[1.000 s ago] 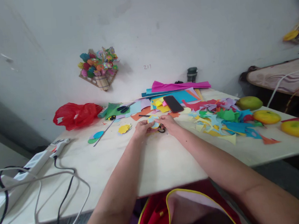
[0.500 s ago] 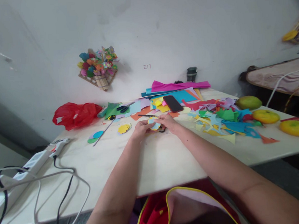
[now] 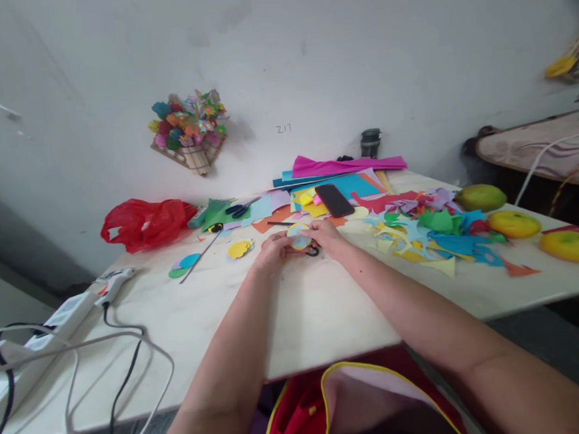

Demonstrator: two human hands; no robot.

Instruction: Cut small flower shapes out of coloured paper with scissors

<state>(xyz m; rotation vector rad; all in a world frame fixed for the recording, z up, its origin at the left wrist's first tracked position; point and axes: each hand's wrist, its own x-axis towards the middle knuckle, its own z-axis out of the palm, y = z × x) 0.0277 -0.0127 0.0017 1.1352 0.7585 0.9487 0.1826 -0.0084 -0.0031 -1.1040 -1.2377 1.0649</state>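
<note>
Between my two hands is a small round paper cutout point(image 3: 299, 237), light blue with a yellow edge. My left hand point(image 3: 274, 249) pinches its left side, and my right hand point(image 3: 325, 237) grips its right side. Just below it, partly hidden, a dark curved handle point(image 3: 313, 250) lies on the table. A thin dark stick point(image 3: 280, 224) lies right behind the hands. To the left rests a yellow scalloped paper piece point(image 3: 239, 250), and farther left are blue and green paper circles point(image 3: 189, 261).
Paper scraps point(image 3: 421, 233) and several mangoes point(image 3: 514, 224) spread over the right side. A phone point(image 3: 335, 201) lies on coloured sheets at the back. Scissors point(image 3: 239, 210) and a red plastic bag point(image 3: 147, 223) are at back left. A power strip point(image 3: 43, 343) with looping cables occupies the left edge.
The paper cutout has tilted slightly between my fingers and risen a little, so more of the dark handle below shows. Both hands still hold it in nearly the same place.
</note>
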